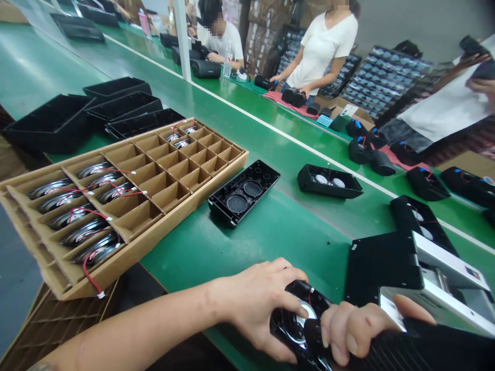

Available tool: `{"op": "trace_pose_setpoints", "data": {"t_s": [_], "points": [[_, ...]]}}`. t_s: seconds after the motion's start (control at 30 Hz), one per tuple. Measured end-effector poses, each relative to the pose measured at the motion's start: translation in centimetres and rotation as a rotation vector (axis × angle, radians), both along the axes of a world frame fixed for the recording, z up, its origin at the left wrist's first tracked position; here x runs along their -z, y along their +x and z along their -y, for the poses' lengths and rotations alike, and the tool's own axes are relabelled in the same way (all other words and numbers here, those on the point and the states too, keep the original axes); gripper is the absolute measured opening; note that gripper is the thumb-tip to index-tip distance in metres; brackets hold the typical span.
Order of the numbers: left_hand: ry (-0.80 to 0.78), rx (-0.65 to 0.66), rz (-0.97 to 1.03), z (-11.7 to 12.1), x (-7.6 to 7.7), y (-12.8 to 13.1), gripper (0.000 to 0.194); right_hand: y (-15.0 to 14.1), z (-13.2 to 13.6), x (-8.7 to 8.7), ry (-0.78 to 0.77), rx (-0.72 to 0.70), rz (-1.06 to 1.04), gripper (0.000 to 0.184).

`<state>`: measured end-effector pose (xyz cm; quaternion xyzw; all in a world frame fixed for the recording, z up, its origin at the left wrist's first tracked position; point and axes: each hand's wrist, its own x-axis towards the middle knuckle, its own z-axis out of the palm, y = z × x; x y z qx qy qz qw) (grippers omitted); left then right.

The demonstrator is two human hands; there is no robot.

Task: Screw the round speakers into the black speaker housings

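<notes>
Low in the view, my left hand (266,304) is closed round a black speaker housing (284,327), thumb over its top near a round silver speaker driver (305,312). A short red wire stands up beside the driver. My right hand (359,330) wraps round a black electric screwdriver (436,345) with a ribbed body. Its dark nose reaches over the housing; the tip is hidden. Ahead on the green bench lies another open black housing (253,188) with two round mesh grilles. A third housing (328,181), further right, has two pale round drivers inside.
On the left sits a cardboard divider tray (154,226) partly filled with wired drivers. Black shells (50,121) are piled behind it. At right stands a black-and-silver machine (386,268), close to my right hand. Co-workers (320,51) stand or sit across the green conveyor, beside more speaker housings.
</notes>
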<state>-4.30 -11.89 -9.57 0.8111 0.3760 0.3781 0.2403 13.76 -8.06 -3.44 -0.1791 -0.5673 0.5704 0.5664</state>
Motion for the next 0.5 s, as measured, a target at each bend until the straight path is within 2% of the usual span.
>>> {"op": "trace_pose_setpoints", "data": {"t_s": [0.1, 0.27, 0.3, 0.4, 0.5], "points": [[-0.008, 0.005, -0.006, -0.1, 0.1, 0.0, 0.065, 0.2, -0.1, 0.0, -0.020, -0.054, 0.015, 0.028], [-0.012, 0.004, -0.002, 0.0, 0.3, -0.1, 0.067, 2.6, -1.6, 1.2, -0.102, -0.185, 0.087, 0.039], [-0.009, 0.006, -0.003, 0.0, 0.3, -0.1, 0.067, 3.1, -2.0, 1.3, -0.114, -0.239, 0.113, 0.045], [0.005, 0.016, -0.005, 0.0, 0.4, -0.1, 0.067, 4.1, -3.3, 1.8, -0.156, -0.516, 0.267, 0.061], [0.020, 0.024, 0.010, 0.0, 0.3, -0.1, 0.068, 5.2, -4.3, 2.9, -0.237, -0.586, 0.252, 0.061]]}}
